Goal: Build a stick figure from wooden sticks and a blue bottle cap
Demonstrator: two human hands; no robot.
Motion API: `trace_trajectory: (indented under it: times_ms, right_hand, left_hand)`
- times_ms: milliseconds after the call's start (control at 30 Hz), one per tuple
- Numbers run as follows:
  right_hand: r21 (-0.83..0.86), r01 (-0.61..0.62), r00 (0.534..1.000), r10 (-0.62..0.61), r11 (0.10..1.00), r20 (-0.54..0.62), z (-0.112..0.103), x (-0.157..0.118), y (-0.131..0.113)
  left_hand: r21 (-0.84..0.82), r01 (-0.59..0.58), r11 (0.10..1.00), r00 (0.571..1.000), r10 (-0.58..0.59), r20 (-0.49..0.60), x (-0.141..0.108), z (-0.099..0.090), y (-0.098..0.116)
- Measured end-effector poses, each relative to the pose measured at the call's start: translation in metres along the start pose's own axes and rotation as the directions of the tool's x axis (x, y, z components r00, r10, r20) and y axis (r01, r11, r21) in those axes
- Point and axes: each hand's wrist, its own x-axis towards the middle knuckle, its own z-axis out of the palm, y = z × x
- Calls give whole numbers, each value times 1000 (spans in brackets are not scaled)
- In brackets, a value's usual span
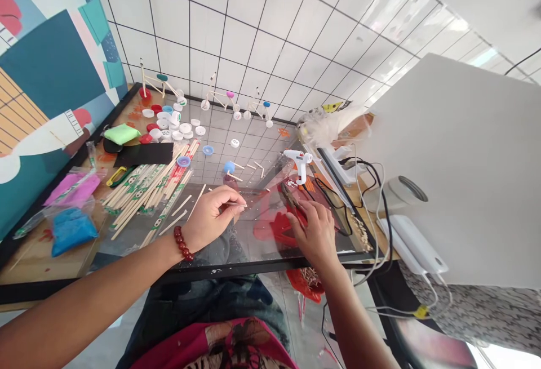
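A thin, pale stick (pixel 242 205) jutted from my left hand (pixel 213 211), pinched between thumb and forefinger. My right hand (pixel 315 228) lay over dark-nosed, red-handled pliers (pixel 289 194); whether it gripped them, I couldn't tell. Just beyond it stood a white glue gun (pixel 299 163).

Left wrist: single-strand bracelet (pixel 183 243) of round, glossy, reddish-brown beads, packed side by side. Both forearms bare as far as they show. Lower body: dark blue jeans (pixel 190 312), mottled, with paler faded patches at the thighs. Over the lap: magenta garment (pixel 169 352), curved edge, top or apron, cannot tell which. Its middle carries a printed panel (pixel 234 343) in brown, black and cream; motif unclear, cropped by the lower frame edge.
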Motion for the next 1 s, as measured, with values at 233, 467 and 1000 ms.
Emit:
trace_trajectory:
  times_ms: [233,467,1000]
  right_hand:
    - [769,-119,851,-334,628,405,4,33,-81]
    - [882,-398,726,-501,253,471,34,67,-86]
    - [907,-400,837,-350,133,421,56,59,-94]
  left_hand:
    - [36,-112,993,993,113,-37,1,-1,-1]
    - [29,-193,981,974,195,-112,6,-10,-7]
    - [71,-194,978,974,201,-108,8,-7,-16]
